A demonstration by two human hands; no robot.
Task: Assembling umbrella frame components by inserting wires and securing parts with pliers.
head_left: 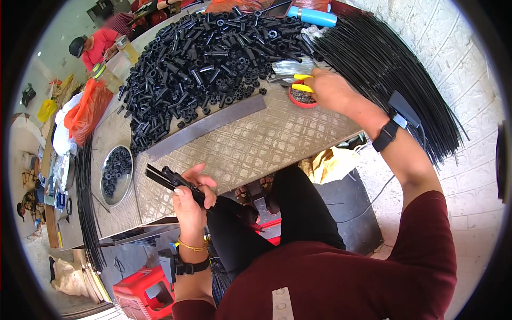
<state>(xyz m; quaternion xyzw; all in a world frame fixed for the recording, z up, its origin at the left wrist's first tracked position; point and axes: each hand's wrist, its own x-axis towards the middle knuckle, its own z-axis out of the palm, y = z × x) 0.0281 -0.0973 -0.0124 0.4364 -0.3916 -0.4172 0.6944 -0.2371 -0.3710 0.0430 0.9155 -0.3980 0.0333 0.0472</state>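
Observation:
My left hand (193, 205), above the table's near edge, is closed round a bundle of black slim rods (160, 177) with a black tubular fitting among them. Its fingertips curl over the rods, and the rods' lower ends are hidden by the palm. Over to the right, my right hand (328, 88) grips yellow-handled pliers (303, 87) by the handles. Their grey jaws point left, beside some silvery metal strips or wires (293, 66). Just under the pliers stands a red bowl (302, 103) of small dark bits.
A big heap of black plastic fittings (202, 64) lies behind a flat grey bar (208, 125). Long black rods (389, 64) cover the right side. A metal bowl of small black parts (117, 196) stands left. A co-worker in red (101, 45) sits at the far left.

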